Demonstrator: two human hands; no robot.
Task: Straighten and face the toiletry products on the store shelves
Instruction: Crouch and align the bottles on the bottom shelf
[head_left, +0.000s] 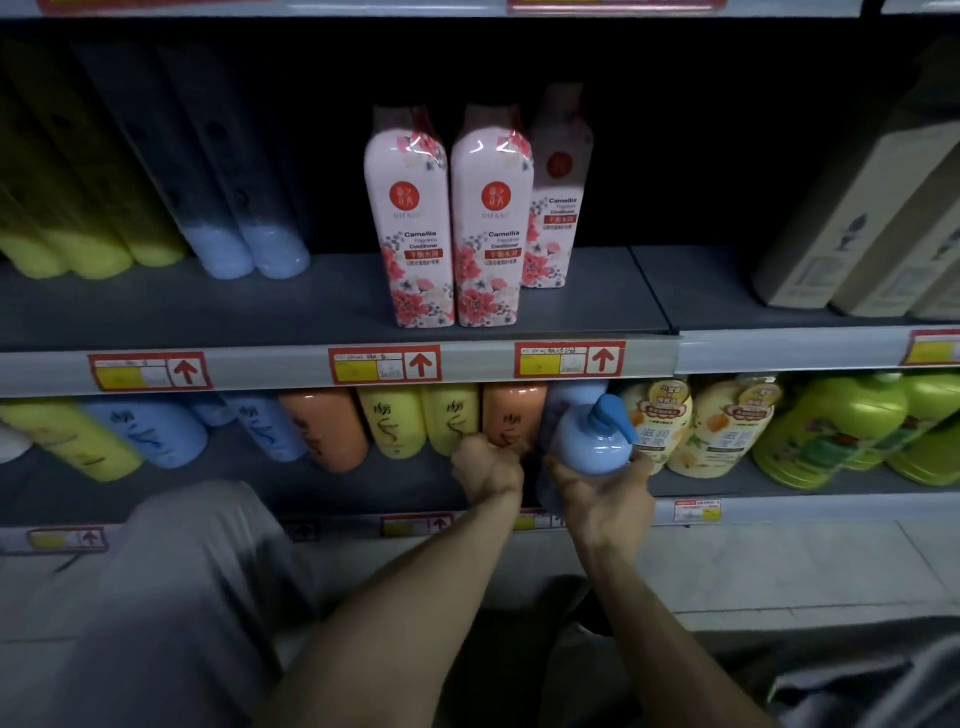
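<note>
My right hand (605, 496) grips a light blue pump bottle (592, 441) tilted toward me at the front of the lower shelf (332, 493). Its darker blue pump head points right. My left hand (485, 470) has its fingers curled against the base of an orange bottle (511, 415) just left of the blue one. Two yellow bottles (421, 421) and another orange bottle (324, 428) stand further left on the same shelf. On the upper shelf (260, 306) stand three pink floral Camellia conditioner bottles (449, 218), two in front and one behind at the right.
Green bottles (852, 431) and cream-yellow bottles (696, 426) fill the lower shelf's right side. Blue and yellow bottles (114, 436) lean at its left. Beige boxes (862, 228) sit upper right; yellow and blue bottles (156, 208) upper left. My grey-trousered knee (171, 597) is at bottom left.
</note>
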